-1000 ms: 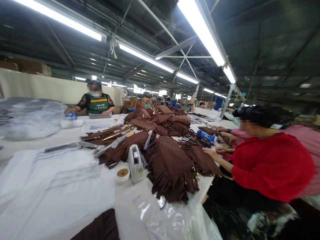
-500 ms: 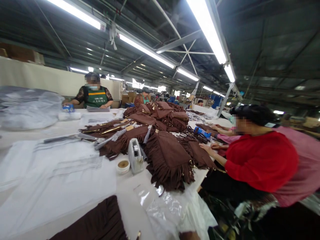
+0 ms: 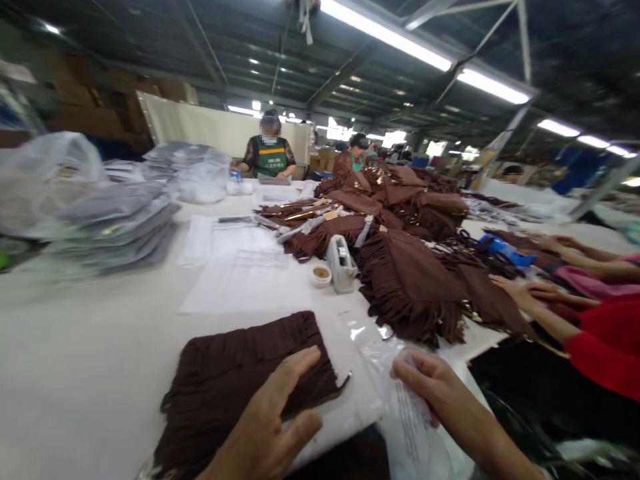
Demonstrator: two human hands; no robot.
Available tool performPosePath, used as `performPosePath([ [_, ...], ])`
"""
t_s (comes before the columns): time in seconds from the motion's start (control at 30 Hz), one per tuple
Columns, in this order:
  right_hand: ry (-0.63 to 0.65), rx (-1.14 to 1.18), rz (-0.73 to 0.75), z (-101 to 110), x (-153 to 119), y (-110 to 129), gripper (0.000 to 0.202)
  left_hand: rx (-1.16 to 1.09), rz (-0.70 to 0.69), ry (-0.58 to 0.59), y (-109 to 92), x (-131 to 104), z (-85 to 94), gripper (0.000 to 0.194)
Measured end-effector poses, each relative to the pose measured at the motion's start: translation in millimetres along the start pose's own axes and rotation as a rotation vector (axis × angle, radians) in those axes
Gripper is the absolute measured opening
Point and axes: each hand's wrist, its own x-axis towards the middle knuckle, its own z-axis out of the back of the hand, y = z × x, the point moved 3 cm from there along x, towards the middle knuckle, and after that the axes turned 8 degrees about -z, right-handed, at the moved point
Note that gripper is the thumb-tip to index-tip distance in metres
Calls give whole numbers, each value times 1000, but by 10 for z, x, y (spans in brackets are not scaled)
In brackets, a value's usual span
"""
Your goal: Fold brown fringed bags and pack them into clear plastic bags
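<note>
A dark brown fringed bag (image 3: 235,380) lies flat on the white table (image 3: 110,347) near its front edge. Over its right part is my left hand (image 3: 273,413), fingers apart and holding nothing; whether it touches the bag is unclear. To the right, my right hand (image 3: 435,387) pinches a clear plastic bag (image 3: 407,427) with printed lines, which hangs below the fingers. A small gold-coloured metal end (image 3: 349,379) shows at the brown bag's right side.
Behind my hands are a tape dispenser (image 3: 342,265), a small round tub (image 3: 321,275) and a heap of brown fringed bags (image 3: 407,270). Wrapped flat items (image 3: 120,220) are stacked at left. A co-worker's hands (image 3: 520,293) work at right; another person (image 3: 270,157) sits across.
The view has swung left and down. Both my hands now show, the right one holding the plastic bag. More of the near brown bag and the stacks at left are visible.
</note>
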Motion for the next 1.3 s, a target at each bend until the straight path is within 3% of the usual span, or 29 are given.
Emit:
performPosePath([
  [0.07,148,53,-8,-328,-1,263,49,-381,160,44,-134,125,-43,71],
  [0.13,249,62,6,-649,31,457,49,-742,207,50,-229,198,-57,90],
  [0.2,299,58,53,-913,95,599,49,-942,239,50,-250,187,-42,92],
  [0.23,312,59,82,-1015,134,654,49,-968,270,49,-229,151,-25,84],
  [0.33,298,90,152,-1202,255,761,46,-813,412,-46,-62,-32,98,44],
  [0.43,217,100,179,-1288,355,778,41,-586,484,-231,110,-214,334,36],
  [0.53,192,105,199,-1404,403,761,38,-425,501,-280,169,-306,543,29],
  [0.67,206,87,196,-1558,425,754,33,-242,502,-220,171,-320,701,18],
  [0.87,148,-168,221,-1540,636,823,32,-12,552,-209,276,-214,909,13],
  [0.97,78,-385,279,-1519,847,810,30,345,563,-87,371,-81,945,23],
  [1.07,-51,-680,323,-1472,1045,695,22,687,544,90,512,11,872,22],
  [1.2,-283,-784,588,-1353,1036,664,36,844,473,135,641,38,786,12],
  [1.3,-277,-706,936,-1392,854,866,28,829,495,114,678,25,774,21],
])
